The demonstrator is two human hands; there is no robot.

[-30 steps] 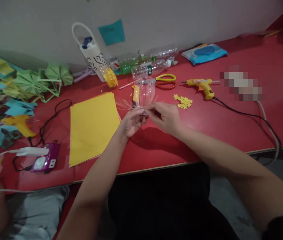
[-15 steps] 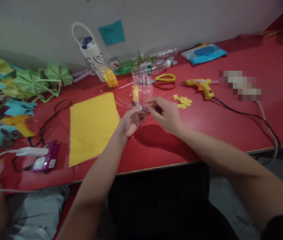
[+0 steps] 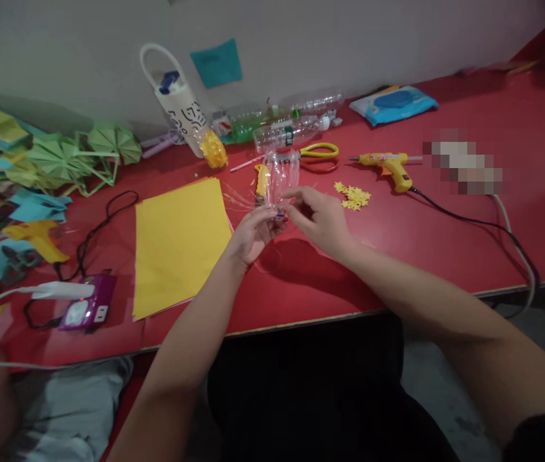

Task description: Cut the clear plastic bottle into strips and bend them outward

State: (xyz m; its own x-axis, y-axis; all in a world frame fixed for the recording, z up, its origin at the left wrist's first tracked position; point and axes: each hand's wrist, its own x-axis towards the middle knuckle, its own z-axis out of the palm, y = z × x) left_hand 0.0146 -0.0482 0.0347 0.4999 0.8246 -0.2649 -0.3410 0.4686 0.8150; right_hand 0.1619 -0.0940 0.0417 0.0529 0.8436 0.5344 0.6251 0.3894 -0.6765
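Observation:
My left hand (image 3: 254,235) is closed round the neck end of a clear plastic bottle (image 3: 281,173) that is cut into thin strips. The strips fan outward, some to the left over the table. At the bottle's right side my right hand (image 3: 321,217) is closed in a pinch, thumb and fingertips against the strips near the neck. Exactly which strip the fingertips grip is too fine to make out. Behind the bottle lies a yellow-handled tool (image 3: 259,179), partly hidden. Scissors (image 3: 319,151) with yellow and red handles lie just beyond.
Yellow paper (image 3: 181,250) lies left, small yellow stars (image 3: 355,196) right. A yellow glue gun (image 3: 390,165) trails a cord. At the back stand a white tumbler (image 3: 181,112), plastic bottles (image 3: 292,128) and a wipes pack (image 3: 392,104). A purple power strip (image 3: 90,305) sits front left.
The cut bottle has tilted and shifted slightly right, and its strips at the right no longer spread as far. Both hands stay at its neck end, nearly in place.

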